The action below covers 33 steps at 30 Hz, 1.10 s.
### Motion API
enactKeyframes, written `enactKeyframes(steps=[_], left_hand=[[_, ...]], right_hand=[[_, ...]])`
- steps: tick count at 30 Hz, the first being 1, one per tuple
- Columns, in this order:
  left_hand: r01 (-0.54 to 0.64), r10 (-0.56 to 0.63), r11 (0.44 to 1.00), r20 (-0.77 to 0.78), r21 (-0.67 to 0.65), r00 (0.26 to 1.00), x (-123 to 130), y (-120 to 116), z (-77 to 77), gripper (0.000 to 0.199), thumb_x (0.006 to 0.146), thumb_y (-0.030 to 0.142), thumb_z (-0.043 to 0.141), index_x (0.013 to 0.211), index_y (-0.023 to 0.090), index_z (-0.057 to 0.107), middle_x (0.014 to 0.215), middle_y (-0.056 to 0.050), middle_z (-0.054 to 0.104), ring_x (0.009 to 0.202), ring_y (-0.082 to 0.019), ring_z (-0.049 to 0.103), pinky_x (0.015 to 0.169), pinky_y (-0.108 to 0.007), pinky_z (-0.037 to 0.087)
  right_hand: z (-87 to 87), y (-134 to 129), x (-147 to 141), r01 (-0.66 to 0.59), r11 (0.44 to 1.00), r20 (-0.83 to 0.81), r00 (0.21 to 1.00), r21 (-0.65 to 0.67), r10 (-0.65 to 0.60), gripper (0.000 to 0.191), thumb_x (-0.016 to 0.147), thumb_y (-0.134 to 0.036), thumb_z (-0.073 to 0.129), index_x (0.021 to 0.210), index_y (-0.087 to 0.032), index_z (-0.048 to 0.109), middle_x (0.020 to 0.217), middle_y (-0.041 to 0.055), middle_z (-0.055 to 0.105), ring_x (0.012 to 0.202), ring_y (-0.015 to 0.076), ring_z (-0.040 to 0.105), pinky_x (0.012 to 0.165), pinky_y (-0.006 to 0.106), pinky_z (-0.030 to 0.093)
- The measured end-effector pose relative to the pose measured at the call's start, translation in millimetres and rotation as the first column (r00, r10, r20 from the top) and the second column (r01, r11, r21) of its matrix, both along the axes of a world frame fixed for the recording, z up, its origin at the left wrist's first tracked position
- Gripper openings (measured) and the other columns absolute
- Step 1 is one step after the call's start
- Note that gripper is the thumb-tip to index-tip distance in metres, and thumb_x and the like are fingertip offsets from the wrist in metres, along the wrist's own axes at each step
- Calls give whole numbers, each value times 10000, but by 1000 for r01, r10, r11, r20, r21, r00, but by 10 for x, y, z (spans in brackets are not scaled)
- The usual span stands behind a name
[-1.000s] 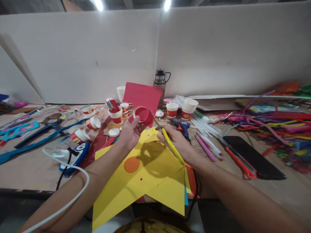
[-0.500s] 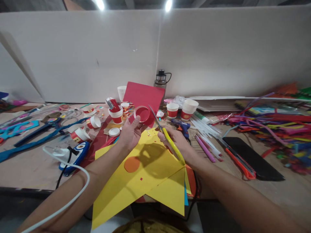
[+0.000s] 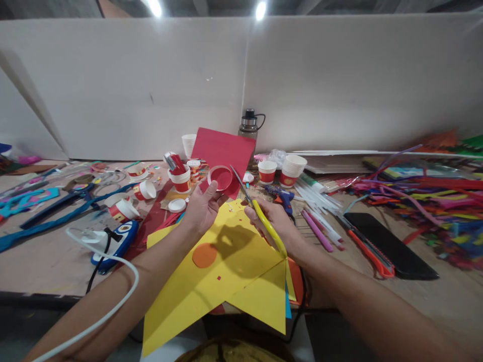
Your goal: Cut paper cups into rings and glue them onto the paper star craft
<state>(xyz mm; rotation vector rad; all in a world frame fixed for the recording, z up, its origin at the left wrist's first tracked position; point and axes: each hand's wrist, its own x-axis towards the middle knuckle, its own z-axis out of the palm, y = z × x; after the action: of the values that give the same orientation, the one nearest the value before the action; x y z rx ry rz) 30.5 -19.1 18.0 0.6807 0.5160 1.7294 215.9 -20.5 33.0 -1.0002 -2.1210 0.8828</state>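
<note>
My left hand [image 3: 206, 203] is closed on a red paper sheet [image 3: 222, 146] and a round ring [image 3: 220, 168] lying against its lower part. In my right hand [image 3: 267, 218] are scissors with yellow handles [image 3: 269, 229], their blades pointing up toward the sheet's right edge without visibly cutting it. Below both hands lies yellow paper [image 3: 181, 301], with an orange paper circle [image 3: 204, 255] and small red scraps on it.
Paper cups [image 3: 267, 172] and a bottle [image 3: 249, 123] stand behind. To the right are a blue glue gun [image 3: 281, 196], a cutter [image 3: 372, 254], a black phone [image 3: 390, 246] and colorful strips. A white cable [image 3: 128, 296] crosses my left forearm.
</note>
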Motion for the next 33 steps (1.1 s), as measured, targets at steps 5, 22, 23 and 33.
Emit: enactKeyframes(steps=[5, 22, 23, 33], left_hand=[[-13, 13, 1000, -16, -20, 1000, -6, 3, -1, 353, 763, 201, 728, 1068, 227, 550, 970, -22, 736, 877, -150, 704, 867, -325, 552], [31, -34, 998, -54, -62, 998, 37, -33, -31, 369, 735, 210, 756, 1044, 223, 555, 944, -7, 737, 753, -113, 697, 768, -261, 561], [33, -37, 998, -56, -62, 998, 31, -31, -34, 363, 734, 212, 756, 1039, 221, 559, 945, -9, 737, 737, -109, 694, 751, -249, 560], [52, -57, 997, -79, -58, 995, -15, -28, -25, 340, 731, 214, 761, 1011, 224, 569, 771, 45, 696, 592, -62, 626, 678, -203, 547]], right_hand=[[11, -34, 6, 2, 1000, -10, 1000, -23, -2, 403, 870, -584, 466, 708, -215, 454, 600, -16, 474, 545, 124, 429, 494, 256, 316], [37, -43, -7, 18, 998, -30, 999, 52, -17, 390, 889, -545, 441, 693, -209, 407, 646, -32, 408, 588, 108, 376, 534, 259, 282], [35, -43, -4, 19, 999, -35, 999, 50, -17, 392, 886, -545, 447, 686, -209, 405, 644, -32, 408, 583, 107, 375, 529, 257, 281], [29, -49, 23, 11, 1000, -16, 1000, -14, -11, 390, 870, -556, 471, 685, -215, 423, 573, -37, 426, 533, 107, 390, 489, 247, 286]])
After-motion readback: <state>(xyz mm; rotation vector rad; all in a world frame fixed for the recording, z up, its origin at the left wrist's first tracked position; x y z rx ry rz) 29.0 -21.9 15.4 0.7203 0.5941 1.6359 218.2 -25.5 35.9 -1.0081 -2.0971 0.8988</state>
